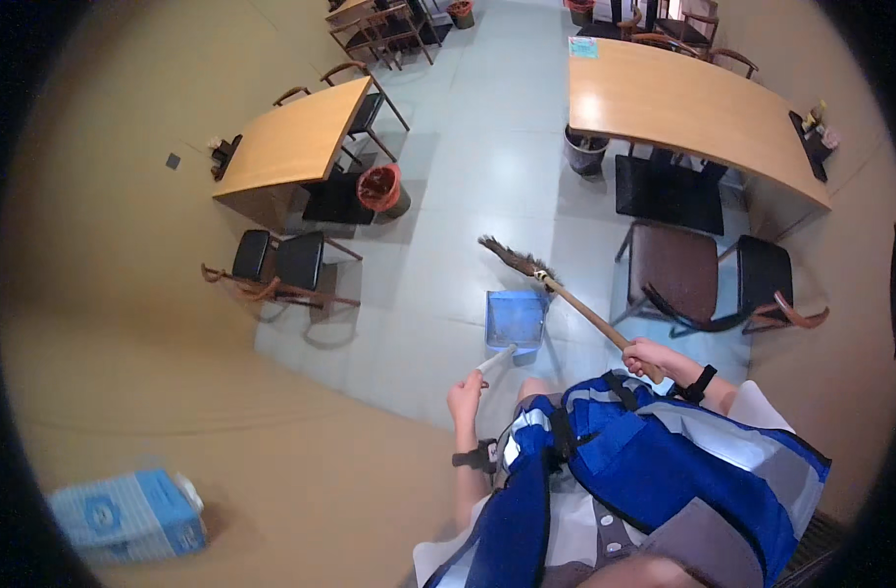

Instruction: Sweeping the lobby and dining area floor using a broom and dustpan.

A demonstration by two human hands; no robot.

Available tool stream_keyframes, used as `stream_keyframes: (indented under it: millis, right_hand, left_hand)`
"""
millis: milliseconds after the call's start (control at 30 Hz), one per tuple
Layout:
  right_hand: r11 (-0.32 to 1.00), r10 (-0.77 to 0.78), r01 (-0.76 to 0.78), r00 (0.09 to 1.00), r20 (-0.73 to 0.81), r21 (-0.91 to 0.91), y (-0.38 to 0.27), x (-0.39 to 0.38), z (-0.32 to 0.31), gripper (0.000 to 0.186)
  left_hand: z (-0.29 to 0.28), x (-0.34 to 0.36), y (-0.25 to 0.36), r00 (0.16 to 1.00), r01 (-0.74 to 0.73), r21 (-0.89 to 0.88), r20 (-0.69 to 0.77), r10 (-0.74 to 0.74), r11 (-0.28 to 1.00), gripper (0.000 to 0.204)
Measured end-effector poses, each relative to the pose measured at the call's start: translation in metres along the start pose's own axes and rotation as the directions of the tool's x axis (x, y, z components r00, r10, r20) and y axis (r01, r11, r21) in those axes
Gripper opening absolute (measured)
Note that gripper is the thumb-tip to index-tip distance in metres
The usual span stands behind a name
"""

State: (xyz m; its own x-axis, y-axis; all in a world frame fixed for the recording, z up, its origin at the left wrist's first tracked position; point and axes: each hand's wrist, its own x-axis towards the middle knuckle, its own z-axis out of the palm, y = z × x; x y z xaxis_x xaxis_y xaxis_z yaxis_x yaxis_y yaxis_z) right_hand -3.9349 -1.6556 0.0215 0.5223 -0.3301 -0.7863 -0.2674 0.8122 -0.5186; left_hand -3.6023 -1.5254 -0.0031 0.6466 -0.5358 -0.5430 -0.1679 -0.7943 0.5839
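My left hand (466, 397) is closed round the pale handle (497, 360) of a blue dustpan (515, 314), which is low over or on the tiled floor just ahead of me. My right hand (646, 355) grips the wooden handle (590, 314) of a broom. The broom's dark bristly head (512, 257) is above and behind the dustpan in the picture, angled to the upper left; whether it touches the floor I cannot tell.
Wooden tables (296, 127) (673, 93) with chairs (301, 263) (672, 263) line both sides of a tiled aisle (458, 147). A red-lined bin (379, 188) and a dark bin (583, 157) stand by them. A blue-and-white carton (124, 512) lies on a tan surface at lower left.
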Motion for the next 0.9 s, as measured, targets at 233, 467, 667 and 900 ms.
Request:
stream_keyframes:
  millis: [233, 467, 667, 900]
  right_hand:
    - [0.999, -0.022, 0.022, 1.000, -0.002, -0.034, -0.135, 0.081, -0.001, 0.014]
    - [0.983, -0.004, 0.017, 0.997, -0.071, 0.184, -0.247, 0.117, -0.002, 0.016]
    - [0.995, -0.019, 0.039, 0.979, -0.202, 0.094, -0.334, 0.179, -0.013, 0.010]
    - [0.993, -0.030, -0.001, 0.968, -0.248, -0.122, -0.460, 0.270, -0.056, 0.009]
  left_hand:
    - [-0.026, 0.125, 0.091, 0.985, -0.169, 0.091, 0.036, 0.167, 0.981, 0.034]
    - [-0.036, 0.249, 0.181, 0.989, -0.146, 0.018, 0.037, 0.146, 0.989, 0.030]
    - [-0.035, 0.366, 0.257, 0.988, -0.152, 0.069, -0.002, 0.152, 0.986, 0.032]
    - [-0.040, 0.476, 0.348, 0.994, -0.112, 0.061, 0.027, 0.110, 0.992, 0.033]
